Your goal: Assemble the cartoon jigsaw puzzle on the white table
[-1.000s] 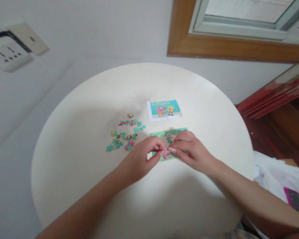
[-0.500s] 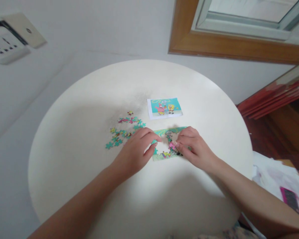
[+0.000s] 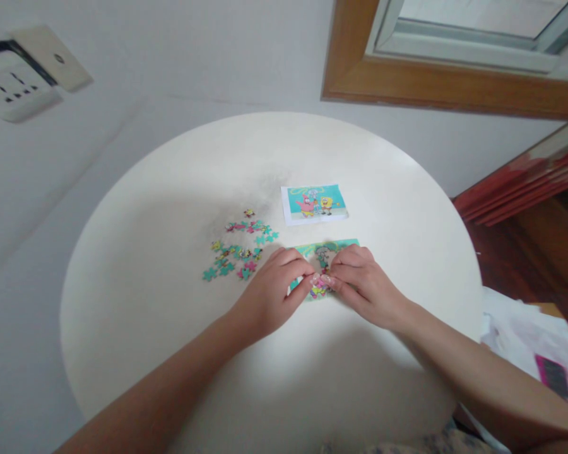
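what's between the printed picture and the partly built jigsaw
In the head view, only a strip of white tabletop separates the printed picture from the jigsaw.

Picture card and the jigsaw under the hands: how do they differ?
The picture card lies uncovered, while the jigsaw is partly hidden by the left hand and right hand. The picture card is one printed sheet with a white left margin; the jigsaw is built from pieces. The picture card sits farther from the person than the jigsaw. Both carry teal print with yellowish swirls along the top.
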Demonstrator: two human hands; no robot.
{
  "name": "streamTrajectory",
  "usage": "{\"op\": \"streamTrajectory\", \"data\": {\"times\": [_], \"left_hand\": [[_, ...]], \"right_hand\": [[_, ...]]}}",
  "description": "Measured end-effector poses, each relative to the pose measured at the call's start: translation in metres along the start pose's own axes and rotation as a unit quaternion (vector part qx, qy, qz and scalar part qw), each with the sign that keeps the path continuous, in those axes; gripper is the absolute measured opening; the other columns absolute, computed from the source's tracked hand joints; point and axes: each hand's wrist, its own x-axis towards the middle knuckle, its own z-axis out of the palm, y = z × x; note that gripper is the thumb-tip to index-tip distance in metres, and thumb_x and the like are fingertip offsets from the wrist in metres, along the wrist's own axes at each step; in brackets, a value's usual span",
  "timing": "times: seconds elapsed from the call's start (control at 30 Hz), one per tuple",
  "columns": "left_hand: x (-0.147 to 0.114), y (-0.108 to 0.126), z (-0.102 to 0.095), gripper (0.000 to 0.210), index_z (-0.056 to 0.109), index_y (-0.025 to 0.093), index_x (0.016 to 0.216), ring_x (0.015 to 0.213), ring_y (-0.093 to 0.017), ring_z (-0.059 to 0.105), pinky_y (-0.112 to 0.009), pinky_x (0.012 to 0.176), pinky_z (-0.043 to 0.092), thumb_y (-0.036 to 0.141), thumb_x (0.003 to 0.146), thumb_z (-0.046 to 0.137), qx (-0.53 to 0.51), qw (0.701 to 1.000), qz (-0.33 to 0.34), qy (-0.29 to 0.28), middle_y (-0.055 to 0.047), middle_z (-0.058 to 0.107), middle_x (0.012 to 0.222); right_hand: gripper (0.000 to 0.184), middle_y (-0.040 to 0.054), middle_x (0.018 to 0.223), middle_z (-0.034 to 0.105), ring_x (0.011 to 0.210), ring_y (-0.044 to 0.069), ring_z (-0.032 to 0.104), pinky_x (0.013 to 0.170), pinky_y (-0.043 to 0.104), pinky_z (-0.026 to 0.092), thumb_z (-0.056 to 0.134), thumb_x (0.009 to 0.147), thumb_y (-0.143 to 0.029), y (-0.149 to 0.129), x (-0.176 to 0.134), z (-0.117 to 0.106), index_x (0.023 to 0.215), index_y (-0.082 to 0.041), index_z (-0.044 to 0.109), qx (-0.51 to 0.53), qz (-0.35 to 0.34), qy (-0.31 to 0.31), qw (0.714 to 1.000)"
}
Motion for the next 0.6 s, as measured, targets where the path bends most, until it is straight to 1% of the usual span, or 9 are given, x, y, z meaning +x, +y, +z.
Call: {"op": "streamTrajectory", "data": {"times": [0.13, 0.23, 0.3, 0.4, 0.5, 0.6], "left_hand": [[0.002, -0.002, 0.000, 0.018, 0.062, 0.017, 0.081, 0.091, -0.020, 0.048, -0.037, 0.086, 0.040, 0.025, 0.093, 0.051, 0.052, 0.999, -0.003, -0.002, -0.004, 0.054, 0.088], [0.003, -0.003, 0.002, 0.018, 0.064, 0.018, 0.082, 0.095, -0.021, 0.047, -0.037, 0.088, 0.040, 0.025, 0.093, 0.051, 0.085, 0.996, 0.000, -0.014, -0.005, 0.054, 0.093], [0.003, -0.003, 0.004, 0.019, 0.064, 0.018, 0.083, 0.096, -0.021, 0.046, -0.038, 0.089, 0.039, 0.025, 0.093, 0.050, 0.102, 0.995, 0.007, -0.019, -0.006, 0.053, 0.095], [0.004, -0.004, 0.006, 0.020, 0.065, 0.018, 0.085, 0.097, -0.022, 0.045, -0.039, 0.090, 0.039, 0.026, 0.094, 0.049, 0.120, 0.993, 0.010, -0.021, -0.006, 0.052, 0.096], [0.005, -0.003, 0.007, 0.021, 0.065, 0.018, 0.085, 0.098, -0.023, 0.045, -0.040, 0.091, 0.038, 0.027, 0.094, 0.049, 0.137, 0.990, 0.009, -0.026, -0.007, 0.051, 0.098], [0.005, -0.001, 0.006, 0.019, 0.066, 0.019, 0.085, 0.100, -0.024, 0.044, -0.040, 0.090, 0.038, 0.027, 0.093, 0.050, 0.154, 0.987, 0.008, -0.033, -0.007, 0.050, 0.102]], "right_hand": [[0.028, 0.0055, 0.083, 0.061, 0.087, 0.020, 0.049, 0.081, 0.036, 0.033, 0.046, 0.097, -0.032, 0.001, 0.000, -0.006, 0.080, -0.019, 0.065, -0.023, 0.018, 0.009, 1.000], [0.022, 0.0054, 0.083, 0.062, 0.086, 0.020, 0.050, 0.080, 0.036, 0.033, 0.051, 0.094, -0.028, 0.003, 0.000, -0.012, 0.083, -0.019, 0.068, -0.031, 0.004, 0.000, 1.000], [0.018, 0.0048, 0.082, 0.063, 0.086, 0.020, 0.050, 0.079, 0.036, 0.032, 0.052, 0.092, -0.023, 0.003, -0.001, -0.017, 0.088, -0.020, 0.070, -0.028, -0.027, -0.026, 0.999], [0.018, 0.0036, 0.081, 0.064, 0.086, 0.019, 0.051, 0.080, 0.036, 0.032, 0.054, 0.088, -0.018, 0.002, -0.003, -0.022, 0.093, -0.022, 0.070, -0.026, -0.071, -0.082, 0.994], [0.017, 0.0032, 0.084, 0.066, 0.089, 0.020, 0.049, 0.081, 0.037, 0.031, 0.055, 0.086, -0.017, -0.001, -0.004, -0.024, 0.093, -0.023, 0.070, -0.044, -0.088, -0.123, 0.988], [0.017, 0.0036, 0.087, 0.067, 0.088, 0.020, 0.048, 0.080, 0.037, 0.029, 0.055, 0.087, -0.018, -0.002, -0.004, -0.023, 0.094, -0.022, 0.070, -0.061, -0.092, -0.140, 0.984]]}}
